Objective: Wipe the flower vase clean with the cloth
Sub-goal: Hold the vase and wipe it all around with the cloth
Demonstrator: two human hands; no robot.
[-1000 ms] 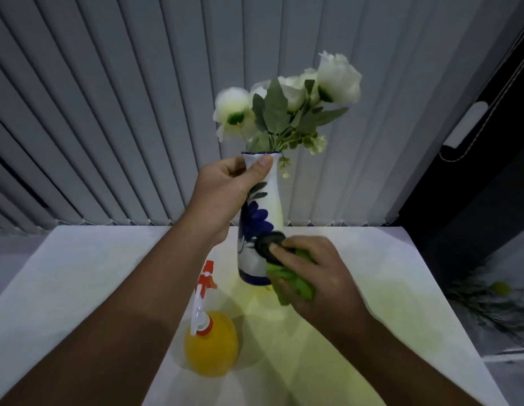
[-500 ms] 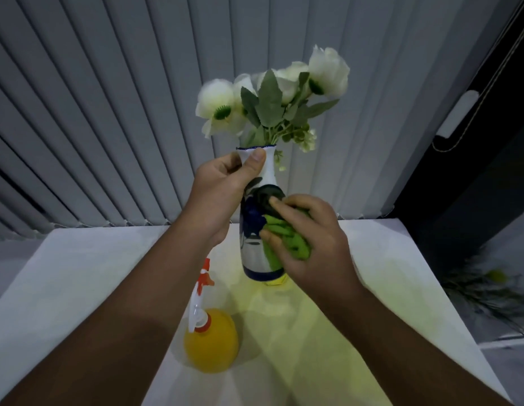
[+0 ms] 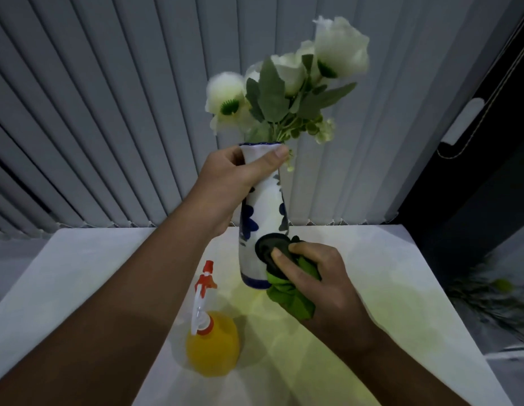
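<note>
A white ceramic vase [image 3: 265,209] with blue flower patterns holds white artificial flowers [image 3: 287,86] and stands near the table's back middle, tilted a little. My left hand [image 3: 237,183] grips its neck just under the rim. My right hand [image 3: 310,276] clutches a bunched green cloth [image 3: 290,294] with a dark round patch, pressed against the vase's lower right side near the base.
A yellow spray bottle [image 3: 212,341] with a white and red trigger stands on the white table [image 3: 79,273], in front and left of the vase. Grey vertical blinds [image 3: 108,112] hang behind the table. Greenery lies on the floor at the right [image 3: 495,291].
My right hand slid the cloth up the vase's side to its middle, then back down to the lower part. The vase is now turned slightly, showing more white surface.
</note>
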